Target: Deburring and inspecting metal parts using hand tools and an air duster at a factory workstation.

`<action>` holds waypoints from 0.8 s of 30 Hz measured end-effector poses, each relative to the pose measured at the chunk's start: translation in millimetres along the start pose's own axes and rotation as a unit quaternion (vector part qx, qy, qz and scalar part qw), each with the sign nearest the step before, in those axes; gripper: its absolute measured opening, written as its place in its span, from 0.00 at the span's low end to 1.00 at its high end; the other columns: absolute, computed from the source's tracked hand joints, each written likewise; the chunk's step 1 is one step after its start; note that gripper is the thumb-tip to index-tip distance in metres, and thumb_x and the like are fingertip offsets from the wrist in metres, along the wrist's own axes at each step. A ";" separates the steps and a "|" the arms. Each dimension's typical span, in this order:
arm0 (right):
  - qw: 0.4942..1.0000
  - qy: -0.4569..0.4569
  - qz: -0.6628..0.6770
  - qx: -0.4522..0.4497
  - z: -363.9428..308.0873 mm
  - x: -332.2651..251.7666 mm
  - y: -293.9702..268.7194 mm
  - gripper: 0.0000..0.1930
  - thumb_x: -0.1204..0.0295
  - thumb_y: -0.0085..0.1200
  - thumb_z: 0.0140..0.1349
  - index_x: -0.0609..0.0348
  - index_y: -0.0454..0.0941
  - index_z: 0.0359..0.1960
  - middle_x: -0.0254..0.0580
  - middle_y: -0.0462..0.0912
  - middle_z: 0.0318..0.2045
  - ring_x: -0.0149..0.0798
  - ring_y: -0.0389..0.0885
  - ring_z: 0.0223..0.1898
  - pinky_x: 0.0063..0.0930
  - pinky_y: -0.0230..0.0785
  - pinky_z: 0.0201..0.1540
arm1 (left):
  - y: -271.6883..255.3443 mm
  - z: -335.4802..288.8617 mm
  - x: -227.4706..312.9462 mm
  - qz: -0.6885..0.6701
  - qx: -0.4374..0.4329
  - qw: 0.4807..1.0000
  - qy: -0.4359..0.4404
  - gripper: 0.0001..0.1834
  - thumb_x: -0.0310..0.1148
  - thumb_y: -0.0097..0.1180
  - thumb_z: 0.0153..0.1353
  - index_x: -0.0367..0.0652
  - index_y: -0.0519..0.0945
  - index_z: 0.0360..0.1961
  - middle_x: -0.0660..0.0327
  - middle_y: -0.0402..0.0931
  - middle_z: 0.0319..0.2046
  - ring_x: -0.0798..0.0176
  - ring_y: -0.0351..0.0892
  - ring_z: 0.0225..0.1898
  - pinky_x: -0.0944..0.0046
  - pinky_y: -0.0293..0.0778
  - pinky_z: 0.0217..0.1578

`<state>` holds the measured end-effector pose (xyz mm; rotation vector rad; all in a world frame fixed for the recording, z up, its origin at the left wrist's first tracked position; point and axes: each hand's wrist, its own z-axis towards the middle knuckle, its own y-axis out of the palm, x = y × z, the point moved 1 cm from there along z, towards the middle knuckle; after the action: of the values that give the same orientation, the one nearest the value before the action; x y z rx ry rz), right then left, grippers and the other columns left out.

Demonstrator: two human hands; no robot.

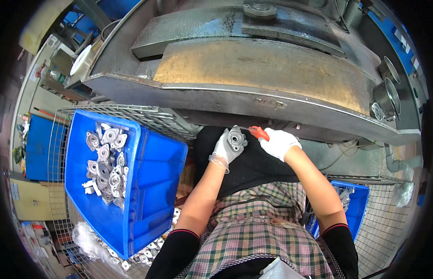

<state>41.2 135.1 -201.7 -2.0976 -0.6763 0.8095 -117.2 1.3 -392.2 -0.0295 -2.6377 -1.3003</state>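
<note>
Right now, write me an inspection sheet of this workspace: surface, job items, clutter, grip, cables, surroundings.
Surface: bench has a tan plate with dark stains.
Job items: grey part; red-handled tool, its tip close to the part, contact unclear; more parts heaped in the blue bin.
Clutter: plastic film and loose pieces below the bin.
Grip: left hand holds the part, right hand the tool; both gloved in white.
Cables: thin cable below the bench, at right.
Surroundings: metal pots at the bench's right end; smaller blue bin at right.
</note>
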 end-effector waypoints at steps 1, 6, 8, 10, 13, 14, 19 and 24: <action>1.000 -0.002 0.003 0.000 2.1 0.0 1.1 0.22 0.51 0.42 0.69 0.56 0.73 0.50 0.56 0.85 0.43 0.60 0.83 0.47 0.51 0.73 0.52 | 0.7 -0.2 0.2 -0.005 -0.009 1.000 0.001 0.24 0.57 0.36 0.75 0.56 0.77 0.55 0.56 0.81 0.50 0.46 0.79 0.49 0.49 0.75 0.45; 1.000 0.004 0.004 -0.005 8.7 1.6 6.7 0.22 0.51 0.43 0.69 0.56 0.73 0.51 0.56 0.84 0.45 0.60 0.83 0.48 0.50 0.73 0.53 | -1.2 1.4 -0.2 -0.003 0.010 1.000 -0.007 0.25 0.57 0.36 0.75 0.56 0.77 0.56 0.57 0.81 0.51 0.46 0.79 0.49 0.50 0.76 0.44; 1.000 -0.003 0.012 -0.001 9.6 2.2 7.4 0.22 0.51 0.43 0.69 0.56 0.73 0.51 0.56 0.84 0.46 0.60 0.83 0.48 0.50 0.73 0.53 | -2.8 2.7 0.5 0.005 0.001 1.000 -0.010 0.25 0.57 0.36 0.75 0.56 0.78 0.56 0.57 0.81 0.50 0.46 0.79 0.49 0.50 0.76 0.42; 1.000 -0.006 0.015 -0.001 9.7 3.2 7.8 0.22 0.51 0.43 0.69 0.57 0.73 0.51 0.56 0.84 0.46 0.60 0.83 0.48 0.51 0.73 0.54 | -5.1 3.6 1.3 0.027 -0.002 1.000 -0.008 0.25 0.58 0.36 0.75 0.57 0.78 0.55 0.57 0.81 0.50 0.45 0.80 0.48 0.50 0.77 0.41; 1.000 -0.007 0.016 -0.004 8.4 6.5 9.2 0.23 0.51 0.43 0.69 0.57 0.73 0.51 0.57 0.84 0.46 0.60 0.82 0.49 0.51 0.73 0.54 | -7.4 6.1 0.8 0.003 0.003 1.000 -0.008 0.25 0.59 0.36 0.75 0.57 0.78 0.53 0.56 0.82 0.49 0.44 0.80 0.46 0.50 0.77 0.38; 1.000 -0.007 0.017 -0.003 7.7 8.4 9.6 0.23 0.51 0.43 0.69 0.57 0.73 0.51 0.57 0.84 0.46 0.60 0.82 0.49 0.50 0.73 0.54 | -7.4 6.9 0.6 -0.013 -0.016 1.000 -0.006 0.25 0.59 0.36 0.74 0.57 0.79 0.53 0.56 0.82 0.48 0.44 0.80 0.46 0.50 0.77 0.38; 1.000 0.005 0.019 0.004 4.4 18.1 11.7 0.22 0.51 0.43 0.69 0.57 0.74 0.50 0.57 0.84 0.46 0.60 0.82 0.49 0.50 0.73 0.53 | -7.5 9.1 0.7 -0.035 -0.012 0.999 -0.011 0.25 0.59 0.35 0.74 0.57 0.79 0.51 0.53 0.82 0.46 0.43 0.80 0.45 0.49 0.77 0.37; 1.000 0.017 0.024 0.004 1.9 21.9 11.7 0.22 0.51 0.43 0.69 0.57 0.74 0.50 0.56 0.85 0.45 0.59 0.83 0.48 0.50 0.73 0.53 | -8.1 9.4 1.8 -0.040 -0.024 0.999 -0.023 0.27 0.60 0.35 0.74 0.54 0.79 0.52 0.52 0.81 0.45 0.43 0.79 0.44 0.50 0.77 0.34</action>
<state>56.4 144.4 -219.0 -2.1233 -0.6063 0.8003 -121.5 3.6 -403.9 0.0403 -2.6708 -1.4037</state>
